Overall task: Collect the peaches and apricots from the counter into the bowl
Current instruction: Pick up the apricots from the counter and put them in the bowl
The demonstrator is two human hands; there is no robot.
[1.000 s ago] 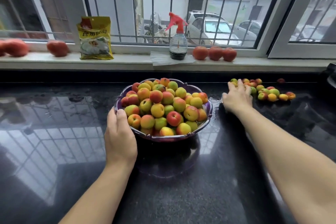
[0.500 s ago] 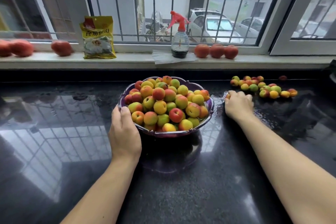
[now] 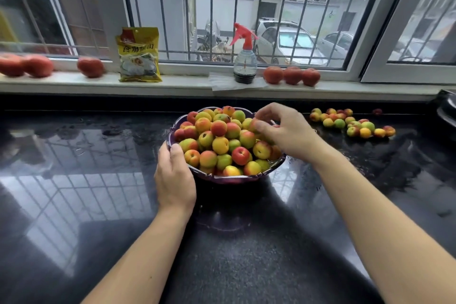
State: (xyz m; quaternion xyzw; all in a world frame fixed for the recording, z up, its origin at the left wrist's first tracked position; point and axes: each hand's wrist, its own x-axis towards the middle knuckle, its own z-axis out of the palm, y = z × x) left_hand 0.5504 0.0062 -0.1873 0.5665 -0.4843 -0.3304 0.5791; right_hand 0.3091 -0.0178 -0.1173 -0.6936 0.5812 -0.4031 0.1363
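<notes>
Your left hand (image 3: pixel 175 177) is gripping the rim of the purple bowl (image 3: pixel 222 177) at its 8 o'clock edge, thumb over the lip, fingers wrapped below. Your right hand (image 3: pixel 287 132) is hovering over the bowl's 2 o'clock side, fingers (image 3: pixel 261 112) curled around at least one small fruit (image 3: pixel 254 124); how many it's holding I can't tell, the palm is hiding it.

Main risk: the fruit pile (image 3: pixel 222 140) is already heaping above the rim. Dropping more onto the crown is likely going to start a slide, with fruit rolling off the near or right edge onto the desk (image 3: pixel 74 180). That surface is glossy and looks wet around the bowl, so anything that escapes is going to keep rolling.

Second risk: the bowl is sitting on a narrow foot. If you're pressing down on the rim with the left hand while loading the opposite side, it could tip.

Still pending: a loose cluster of fruit (image 3: pixel 350 123) lying on the desk at 3 o'clock from the bowl, well apart from it, plus one dark stray (image 3: pixel 377 111) further right. Capacity looks marginal for all of it. Place low, into gaps, not on the peak.
</notes>
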